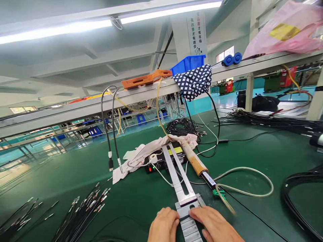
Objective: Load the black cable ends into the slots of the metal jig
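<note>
Pressing down at the bottom centre of the frame, the left hand (pixel 164 224) and right hand (pixel 214 226) lie flat, fingers together, either side of a metal jig (pixel 185 201). Both wrists are cut off by the lower edge. Whether anything sits under the fingertips is hidden. Behind, a soldering iron (pixel 198 165) leans across a black control box (pixel 161 163), half covered by cloth (pixel 141 153).

hands showing: 2, left hand (pixel 164 226) and right hand (pixel 217 226) | metal jig (pixel 185 198): 1 | soldering iron (pixel 198 165): 1 | black control box (pixel 165 161): 1 | hanging plug leads (pixel 111 148): 2 | blue bin (pixel 188 64): 1 | orange trays (pixel 146 80): 2 | wire bundles lying at the table's near left edge: too many to count
</note>
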Demonstrator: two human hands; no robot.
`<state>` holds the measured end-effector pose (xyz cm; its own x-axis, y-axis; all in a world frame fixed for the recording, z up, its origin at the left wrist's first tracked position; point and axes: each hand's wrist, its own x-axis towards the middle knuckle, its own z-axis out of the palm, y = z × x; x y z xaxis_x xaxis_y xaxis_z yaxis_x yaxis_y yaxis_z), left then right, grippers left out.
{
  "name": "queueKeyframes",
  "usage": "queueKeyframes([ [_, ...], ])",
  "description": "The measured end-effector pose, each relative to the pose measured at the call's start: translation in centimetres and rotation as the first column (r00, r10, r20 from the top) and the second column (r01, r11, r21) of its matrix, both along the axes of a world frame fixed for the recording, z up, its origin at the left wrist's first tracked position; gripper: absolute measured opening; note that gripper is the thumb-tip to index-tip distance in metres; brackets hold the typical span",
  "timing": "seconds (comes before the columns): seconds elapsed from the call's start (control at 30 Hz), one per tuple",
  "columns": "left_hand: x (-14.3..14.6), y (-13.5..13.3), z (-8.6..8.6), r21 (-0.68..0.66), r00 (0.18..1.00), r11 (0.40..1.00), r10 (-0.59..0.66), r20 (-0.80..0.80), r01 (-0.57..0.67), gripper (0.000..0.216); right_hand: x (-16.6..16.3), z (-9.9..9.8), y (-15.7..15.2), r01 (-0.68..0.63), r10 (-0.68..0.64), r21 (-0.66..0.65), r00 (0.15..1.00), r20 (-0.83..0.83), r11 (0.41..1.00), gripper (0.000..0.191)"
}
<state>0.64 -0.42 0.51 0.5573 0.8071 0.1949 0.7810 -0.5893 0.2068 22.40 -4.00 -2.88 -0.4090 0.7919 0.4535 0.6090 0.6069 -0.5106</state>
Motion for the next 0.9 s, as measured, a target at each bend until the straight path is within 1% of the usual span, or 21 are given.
queueKeyframes([
  [0.07,0.5,-0.3,0.3,0.007,0.998,1.0,0.028,-0.058,-0.028,0.026,-0.1,-0.3,0.3,-0.023,0.023,0.004,0.997,0.08,1.0,0.054],
  [0.17,1.0,-0.7,0.7,-0.014,0.991,0.997,0.08,-0.104,-0.082,0.028,0.0,-0.1,0.4,-0.061,0.055,0.042,0.989,0.137,0.997,0.05],
  [0.27,1.1,-1.0,1.1,-0.042,0.998,0.997,0.059,-0.023,-0.06,0.028,-0.1,0.7,0.4,-0.119,0.098,0.088,0.972,0.211,0.989,0.053],
  [0.33,1.1,-1.2,1.3,-0.043,0.999,0.998,0.04,-0.012,-0.04,0.03,-0.2,1.4,0.4,-0.144,0.101,0.127,0.95,0.296,0.981,0.054],
  [0.4,1.2,-1.4,1.4,-0.003,0.994,0.999,0.039,-0.102,-0.039,0.03,-0.6,2.1,0.3,-0.164,0.095,0.146,0.915,0.392,0.976,0.055],
  [0.47,1.4,-1.7,1.4,0.078,0.977,0.997,0.022,-0.214,-0.005,0.024,-1.0,2.7,0.2,-0.164,0.084,0.133,0.88,0.468,0.977,0.058],
  [0.57,1.8,-2.2,1.5,0.249,0.962,0.966,0.002,-0.272,0.068,0.02,-1.7,3.3,0.1,-0.154,0.093,0.071,0.841,0.533,0.985,0.067],
  [0.6,1.8,-2.3,1.5,0.27,0.959,0.96,0.002,-0.284,0.078,0.022,-1.8,3.4,0.0,-0.151,0.1,0.05,0.834,0.543,0.987,0.07],
  [0.63,1.8,-2.5,1.5,0.265,0.953,0.961,0.006,-0.304,0.079,0.026,-1.9,3.4,0.0,-0.148,0.11,0.026,0.83,0.546,0.989,0.072],
  [0.7,1.6,-2.6,1.4,0.181,0.941,0.982,0.006,-0.337,0.059,0.034,-1.7,3.3,-0.2,-0.126,0.118,-0.02,0.849,0.514,0.992,0.072],
  [0.73,1.4,-2.6,1.4,0.121,0.945,0.991,-0.007,-0.328,0.05,0.037,-1.5,3.2,-0.4,-0.109,0.115,-0.042,0.876,0.468,0.993,0.071],
  [0.77,1.1,-2.6,1.3,0.07,0.959,0.997,-0.016,-0.283,0.037,0.039,-1.3,3.0,-0.6,-0.095,0.114,-0.066,0.91,0.398,0.993,0.067],
  [0.83,0.7,-2.6,1.4,-0.016,0.991,0.999,-0.035,-0.125,0.034,0.042,-0.6,2.6,-1.0,-0.076,0.095,-0.109,0.979,0.183,0.991,0.054],
  [0.9,0.4,-2.7,1.9,-0.073,0.999,0.996,-0.04,0.016,0.042,0.039,-0.1,2.4,-1.2,-0.057,0.044,-0.181,0.996,-0.073,0.982,0.045],
])
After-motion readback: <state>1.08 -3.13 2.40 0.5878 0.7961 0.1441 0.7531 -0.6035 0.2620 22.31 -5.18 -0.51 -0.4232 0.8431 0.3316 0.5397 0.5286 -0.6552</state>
